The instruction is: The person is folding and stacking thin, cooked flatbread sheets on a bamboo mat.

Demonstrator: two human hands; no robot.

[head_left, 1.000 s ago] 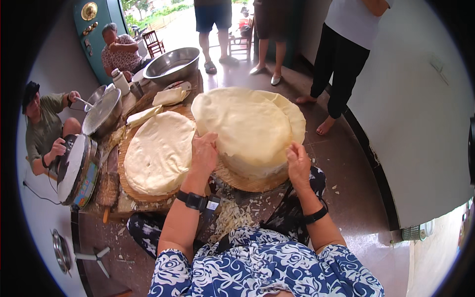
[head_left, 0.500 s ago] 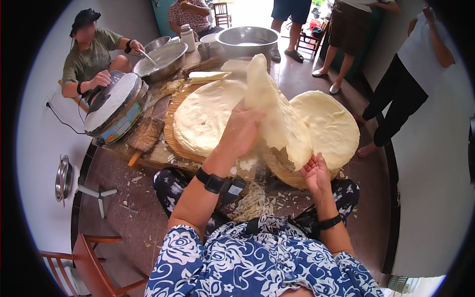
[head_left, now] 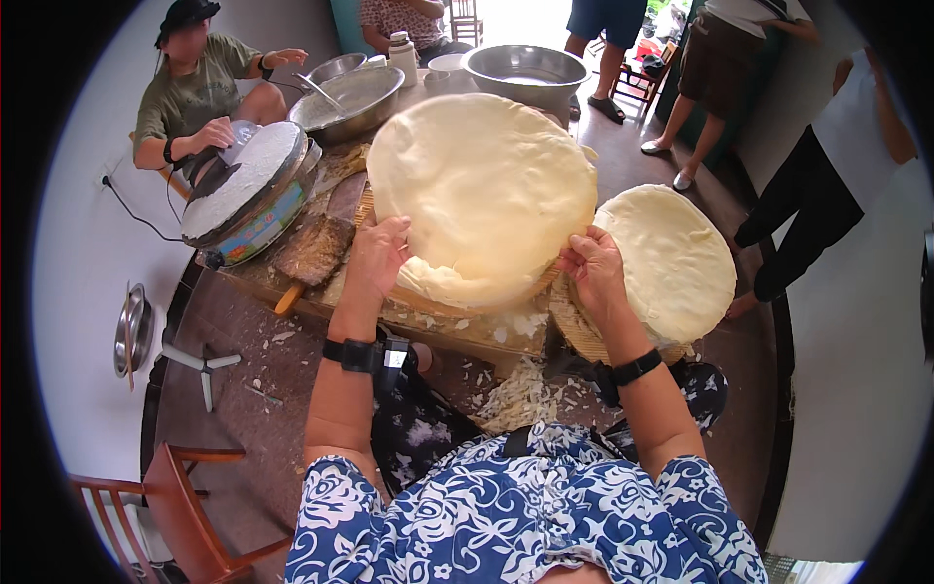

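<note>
In the head view, your left hand (head_left: 377, 255) grips the lower left edge of a big round thin wrapper (head_left: 482, 190) at the centre of the frame, fingers curled over its rim, while your right hand (head_left: 591, 271) pinches the lower right edge the same way. You hold the wrapper spread over a stack (head_left: 448, 284) of similar sheets whose edges show just below it, on a woven tray (head_left: 559, 321). A second stack (head_left: 671, 258) lies right of centre, just beside your right hand. Pale scraps (head_left: 520, 394) litter the floor below the low table (head_left: 311, 302). In the upper left, another person (head_left: 195, 88) sits at a round griddle (head_left: 248, 185) with a hand on it. Two metal basins (head_left: 525, 70) stand at the top, and people's legs show beyond them. A wooden chair (head_left: 185, 496) sits at the lower left.
</note>
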